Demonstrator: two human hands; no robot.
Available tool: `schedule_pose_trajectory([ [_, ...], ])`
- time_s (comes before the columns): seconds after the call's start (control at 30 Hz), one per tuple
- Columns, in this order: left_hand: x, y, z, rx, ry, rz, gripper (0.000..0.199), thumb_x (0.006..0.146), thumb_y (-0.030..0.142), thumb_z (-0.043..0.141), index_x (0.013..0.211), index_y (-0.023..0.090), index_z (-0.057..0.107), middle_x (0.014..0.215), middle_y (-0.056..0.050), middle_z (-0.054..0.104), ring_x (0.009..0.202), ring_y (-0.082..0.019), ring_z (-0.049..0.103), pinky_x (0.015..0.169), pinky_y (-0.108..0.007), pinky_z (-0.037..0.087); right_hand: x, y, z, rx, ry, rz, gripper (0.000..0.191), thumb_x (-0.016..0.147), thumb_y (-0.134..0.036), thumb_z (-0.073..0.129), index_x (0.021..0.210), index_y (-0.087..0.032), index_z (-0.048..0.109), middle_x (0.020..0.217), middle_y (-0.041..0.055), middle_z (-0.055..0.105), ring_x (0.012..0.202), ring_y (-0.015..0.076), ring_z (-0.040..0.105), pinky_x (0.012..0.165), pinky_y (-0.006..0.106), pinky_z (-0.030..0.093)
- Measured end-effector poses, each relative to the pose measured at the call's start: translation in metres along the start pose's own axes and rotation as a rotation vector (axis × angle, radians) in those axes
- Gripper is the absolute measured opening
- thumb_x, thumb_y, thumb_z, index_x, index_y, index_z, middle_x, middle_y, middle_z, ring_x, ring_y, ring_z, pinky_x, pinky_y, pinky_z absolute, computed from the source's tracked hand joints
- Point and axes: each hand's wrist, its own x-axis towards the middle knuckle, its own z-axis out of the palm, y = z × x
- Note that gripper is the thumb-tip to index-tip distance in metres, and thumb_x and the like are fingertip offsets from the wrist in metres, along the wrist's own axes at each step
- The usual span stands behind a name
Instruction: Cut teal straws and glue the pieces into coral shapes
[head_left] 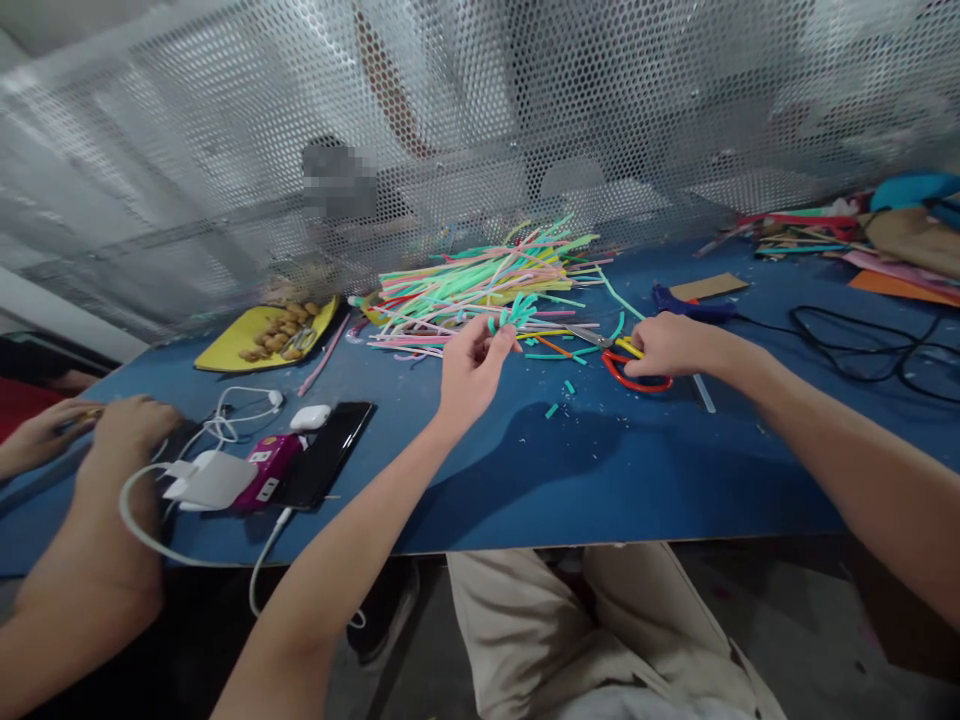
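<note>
My left hand [475,362] pinches a small bunch of teal pipe cleaners [519,312], whose bent ends fan out above the fingers. In my right hand [667,345] is a pair of scissors [631,372] with one red and one yellow handle loop. Its blades point left toward the bunch, and I cannot tell whether they touch it. Short teal offcuts [553,410] lie on the table below the hands. Behind the hands is a large heap of pastel pipe cleaners [480,275].
A blue glue gun [694,305] with a black cord [862,345] lies at right, beside cardboard [709,287]. At left are a phone [330,455], an earbud case [310,417], a charger [214,478] and a yellow tray [225,345]. Another person's hands [124,425] rest far left. Perforated metal [465,100] borders the back.
</note>
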Motion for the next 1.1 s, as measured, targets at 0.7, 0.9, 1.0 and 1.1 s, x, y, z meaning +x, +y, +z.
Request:
schedule_pose_trajectory([
  [0.7, 0.015, -0.019, -0.020, 0.101, 0.233, 0.128, 0.043, 0.097, 0.057, 0.058, 0.075, 0.021, 0.054, 0.069, 0.000, 0.054, 0.065, -0.012, 0.050, 0.059, -0.027, 0.039, -0.034, -0.080, 0.014, 1.053, 0.033, -0.287, 0.046, 0.085, -0.063, 0.069, 0.075, -0.023, 0.049, 0.059, -0.0060, 0.044, 0.049, 0.0104, 0.042, 0.047, 0.026, 0.033],
  [0.9, 0.008, -0.013, -0.013, 0.113, 0.164, 0.088, 0.046, 0.096, 0.063, 0.056, 0.077, 0.021, 0.055, 0.069, 0.000, 0.054, 0.062, -0.012, 0.049, 0.058, -0.027, 0.039, -0.037, -0.084, 0.009, 1.025, 0.026, -0.312, 0.046, 0.084, -0.061, 0.070, 0.073, -0.022, 0.048, 0.060, -0.0069, 0.042, 0.049, 0.0095, 0.039, 0.048, 0.026, 0.029],
  [1.0, 0.007, -0.009, -0.013, 0.109, 0.179, 0.102, 0.045, 0.097, 0.062, 0.056, 0.077, 0.021, 0.054, 0.069, 0.001, 0.054, 0.058, -0.011, 0.047, 0.057, -0.027, 0.039, -0.037, -0.085, 0.012, 1.066, 0.030, -0.316, 0.044, 0.084, -0.058, 0.070, 0.072, -0.023, 0.047, 0.060, -0.0068, 0.041, 0.048, 0.0095, 0.041, 0.047, 0.026, 0.030],
  [1.1, 0.007, -0.008, -0.014, 0.086, 0.162, 0.124, 0.042, 0.097, 0.057, 0.058, 0.077, 0.020, 0.055, 0.068, 0.001, 0.054, 0.057, -0.010, 0.047, 0.057, -0.026, 0.038, -0.037, -0.088, 0.016, 1.096, 0.014, -0.266, 0.044, 0.085, -0.058, 0.069, 0.072, -0.023, 0.047, 0.056, -0.0067, 0.041, 0.045, 0.0107, 0.043, 0.045, 0.026, 0.032],
])
